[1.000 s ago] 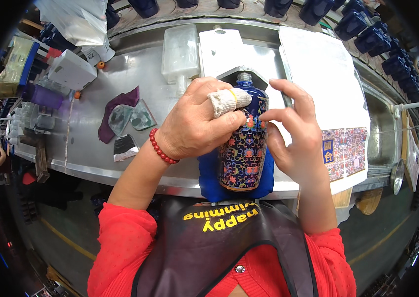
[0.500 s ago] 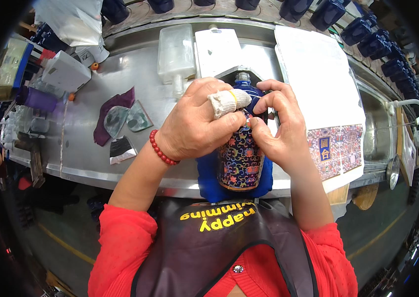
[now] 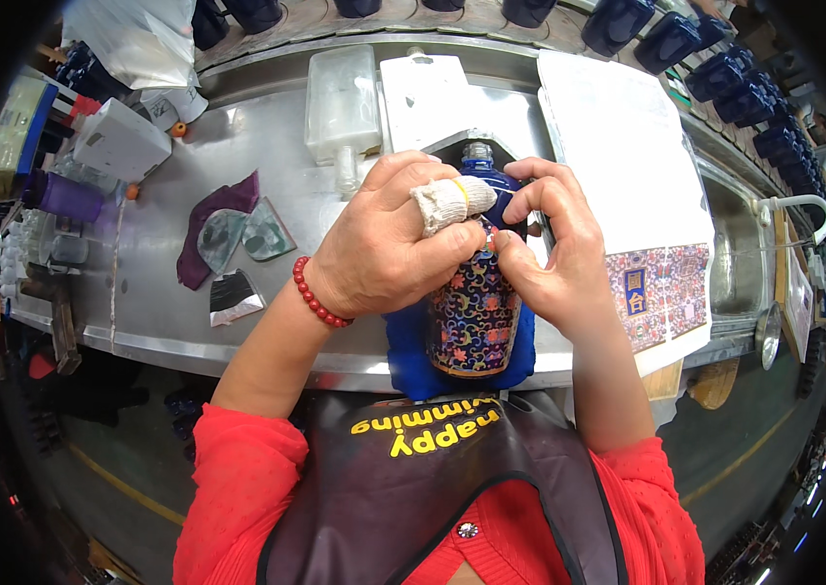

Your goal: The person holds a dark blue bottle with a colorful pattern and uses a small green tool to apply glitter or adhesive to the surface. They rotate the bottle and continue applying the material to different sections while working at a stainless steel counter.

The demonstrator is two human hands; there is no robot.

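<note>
Head view: blue btl (image 3: 474, 327) w/ multicol. floral pattern sits on blue pad (image 3: 408, 356) at near edge of metal bench (image 3: 257, 136), neck pointing away from person. L hand (image 3: 389, 239) curled in, thumb on upper part of pattern; white cloth finger cover (image 3: 450, 201) on one finger, red bead bracelet (image 3: 314, 294) at wrist. R hand (image 3: 559, 249) half-closed, thumb + index tips at btl's shoulder, approx. opp. the L thumb. Can't tell if either hand actually pinches anything; contact pts too small/partly hidden. R side: white paper (image 3: 613, 146) w/ patterned panels at its near end, then sink (image 3: 737, 278). L side: purple cloth (image 3: 200, 244). Far side: clear btl-shaped container (image 3: 343, 102).
</note>
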